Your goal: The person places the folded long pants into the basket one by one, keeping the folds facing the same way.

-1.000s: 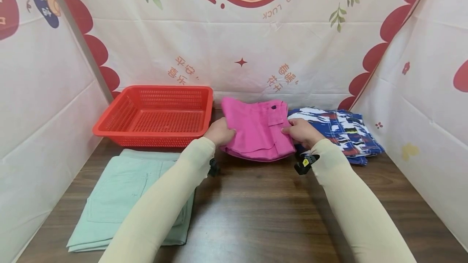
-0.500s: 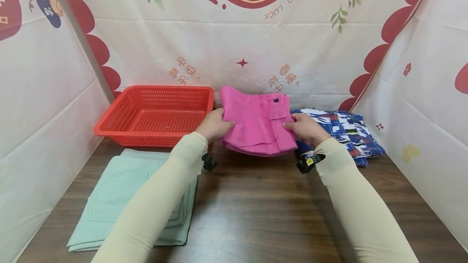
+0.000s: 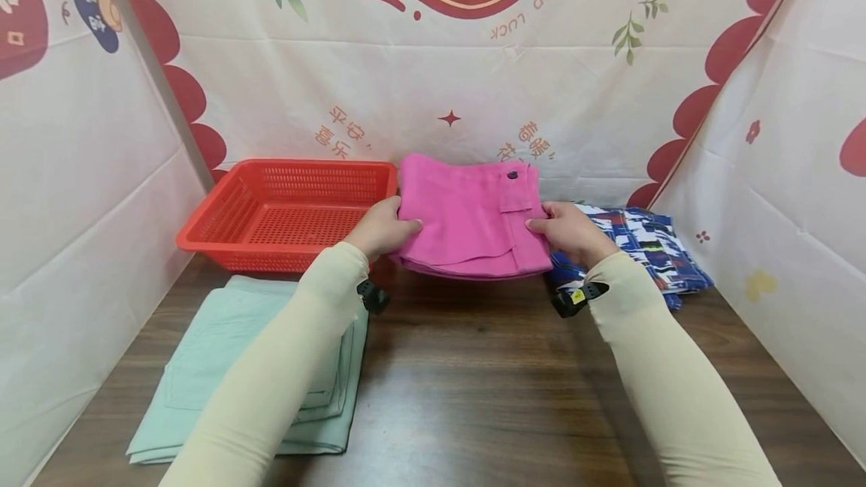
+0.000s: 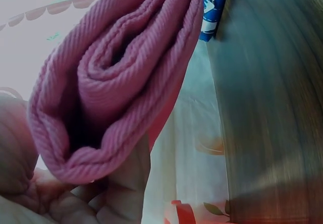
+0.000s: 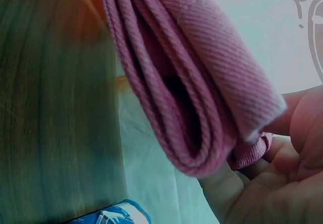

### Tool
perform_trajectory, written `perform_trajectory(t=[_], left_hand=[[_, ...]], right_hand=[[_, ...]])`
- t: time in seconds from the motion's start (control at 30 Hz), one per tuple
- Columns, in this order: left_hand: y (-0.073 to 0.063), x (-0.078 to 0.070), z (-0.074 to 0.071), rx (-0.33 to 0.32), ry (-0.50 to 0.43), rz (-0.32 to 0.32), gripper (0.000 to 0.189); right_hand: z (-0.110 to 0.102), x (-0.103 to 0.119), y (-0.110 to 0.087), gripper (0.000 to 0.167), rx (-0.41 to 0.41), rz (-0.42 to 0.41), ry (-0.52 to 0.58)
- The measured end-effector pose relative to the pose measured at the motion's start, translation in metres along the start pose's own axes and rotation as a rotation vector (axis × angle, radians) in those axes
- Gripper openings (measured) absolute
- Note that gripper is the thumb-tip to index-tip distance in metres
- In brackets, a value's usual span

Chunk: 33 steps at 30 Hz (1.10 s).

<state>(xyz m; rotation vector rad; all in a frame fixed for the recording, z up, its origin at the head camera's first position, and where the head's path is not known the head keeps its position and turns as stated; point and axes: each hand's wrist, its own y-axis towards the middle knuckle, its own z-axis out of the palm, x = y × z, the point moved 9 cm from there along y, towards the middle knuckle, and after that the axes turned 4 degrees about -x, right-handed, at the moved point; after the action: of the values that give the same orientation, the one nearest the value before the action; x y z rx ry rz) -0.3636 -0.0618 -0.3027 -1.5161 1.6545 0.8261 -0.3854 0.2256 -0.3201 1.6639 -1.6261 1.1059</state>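
Note:
A folded pink denim garment [image 3: 460, 216] with a dark button near its upper right corner is held up between both hands, above the table. My left hand [image 3: 386, 228] grips its left edge, thumb on top and fingers beneath. On the opposite edge, my right hand [image 3: 571, 231] pinches the cloth the same way. The left wrist view shows the rolled layers of the pink garment [image 4: 116, 77] from the side, with fingers under the fold. In the right wrist view, stacked layers of the pink garment [image 5: 186, 82] lie between thumb and fingers.
A red plastic basket [image 3: 291, 258] with nothing in it stands at the back left. Folded mint-green trousers [image 3: 223, 352] lie in front of it. Blue patterned folded clothing [image 3: 649, 246] lies at the right, partly behind my right hand. Printed cloth walls [image 3: 473, 74] enclose the table.
Both hands have raised the pink garment and shifted it slightly left, toward the basket. The basket, green trousers and blue clothing stay in place.

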Motion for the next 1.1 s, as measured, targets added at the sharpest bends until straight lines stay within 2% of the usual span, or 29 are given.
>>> perform_trajectory(t=[0.2,0.47,0.93,1.1], left_hand=[[-0.002,0.003,-0.008,0.005,0.007,-0.016,0.041],[-0.004,0.005,-0.015,0.011,-0.043,-0.033,0.038],[-0.007,0.006,-0.026,0.005,-0.008,-0.027,0.036],[-0.009,0.009,-0.030,0.005,-0.023,-0.049,0.035]], right_hand=[[0.000,0.009,-0.002,0.044,-0.017,-0.038,0.001],[-0.001,0.018,-0.008,0.044,-0.024,-0.051,-0.007],[-0.002,0.032,-0.012,0.045,-0.041,-0.082,0.009],[0.000,0.034,-0.011,0.047,-0.033,-0.086,0.009]])
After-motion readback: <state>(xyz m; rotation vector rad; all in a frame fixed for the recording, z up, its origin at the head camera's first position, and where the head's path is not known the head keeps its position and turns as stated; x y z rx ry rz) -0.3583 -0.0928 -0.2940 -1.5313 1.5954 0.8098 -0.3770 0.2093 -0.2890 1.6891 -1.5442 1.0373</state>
